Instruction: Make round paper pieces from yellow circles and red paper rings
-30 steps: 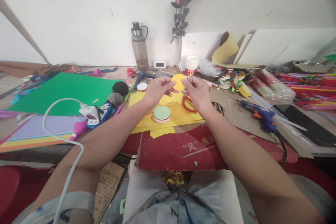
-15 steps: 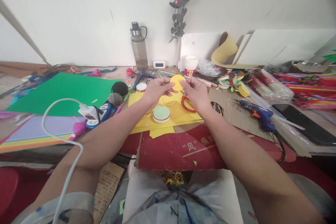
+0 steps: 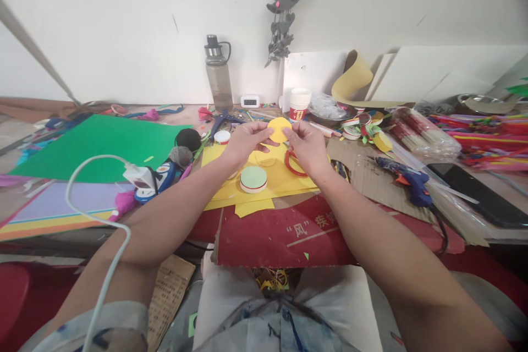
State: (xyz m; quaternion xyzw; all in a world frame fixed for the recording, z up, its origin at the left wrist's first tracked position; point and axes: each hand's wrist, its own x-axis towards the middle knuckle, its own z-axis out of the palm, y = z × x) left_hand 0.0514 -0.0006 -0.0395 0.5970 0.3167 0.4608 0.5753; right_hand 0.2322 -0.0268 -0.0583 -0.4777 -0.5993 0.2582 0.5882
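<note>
Between my two hands, above the worktop, a yellow paper circle (image 3: 280,130) is held up by its edges. My left hand (image 3: 251,143) pinches its left side, and my right hand (image 3: 306,143) grips its right side with the thumb in front. Below lie yellow sheets (image 3: 225,190) with a round piece (image 3: 253,179) on them, pale green on top with a red line around its white side. Red-handled scissors (image 3: 292,165) rest on the yellow paper beside my right hand, their blades mostly hidden. A smaller white-topped round piece (image 3: 222,136) sits behind my left wrist.
On the right are a blue glue gun (image 3: 412,181) on cardboard (image 3: 363,176) and a black phone (image 3: 474,192). A green sheet (image 3: 99,146) and a white charger with a cable (image 3: 142,177) lie left. Behind stand a bottle (image 3: 220,80), a small clock (image 3: 249,101) and paper cups (image 3: 300,104).
Almost nothing differs. Both hands keep hold of the yellow paper circle in nearly the same place.
</note>
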